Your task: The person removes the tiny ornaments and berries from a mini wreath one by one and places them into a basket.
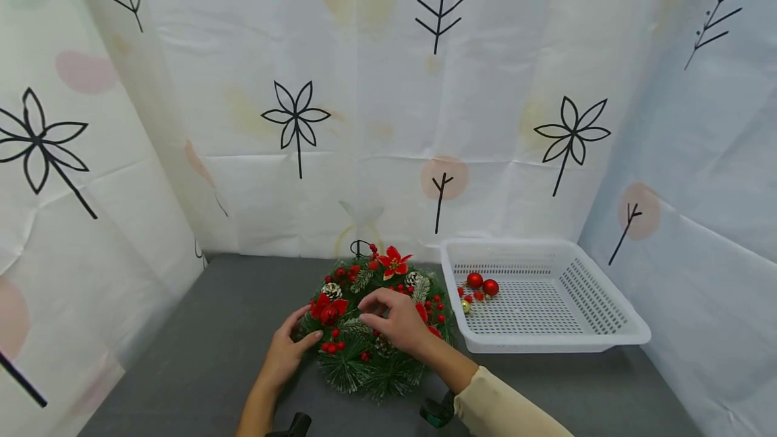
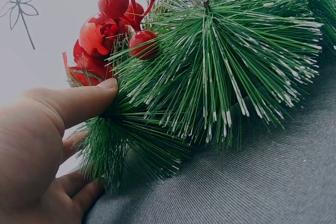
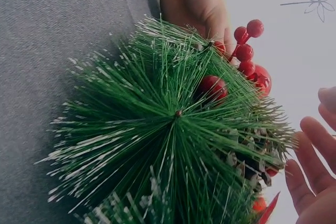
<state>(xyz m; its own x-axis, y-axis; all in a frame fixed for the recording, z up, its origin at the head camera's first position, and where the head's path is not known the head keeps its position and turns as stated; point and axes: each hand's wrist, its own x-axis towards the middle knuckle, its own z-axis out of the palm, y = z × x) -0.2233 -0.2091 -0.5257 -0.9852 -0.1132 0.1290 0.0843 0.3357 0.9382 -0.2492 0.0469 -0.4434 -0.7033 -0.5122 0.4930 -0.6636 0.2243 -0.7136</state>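
Note:
A green Christmas wreath (image 1: 342,364) lies on the grey table, trimmed with red berries, red poinsettias and pinecones. My left hand (image 1: 282,352) holds its left edge; in the left wrist view the thumb (image 2: 86,100) presses on the needles and the fingers curl below. Close to that thumb is a shiny red ball (image 1: 329,315) on a red flower. Over the wreath's middle hovers my right hand (image 1: 394,319), fingers loosely bent. The right wrist view shows those fingers (image 3: 315,142) apart beside a pinecone (image 3: 249,153), with nothing seen in them.
On the right stands a white plastic basket (image 1: 558,341) with several red balls (image 1: 490,287) and a small gold ball (image 1: 465,306) at its left end. Patterned white cloth (image 1: 364,120) hangs behind and on both sides. A dark object (image 1: 437,411) sits near my right sleeve.

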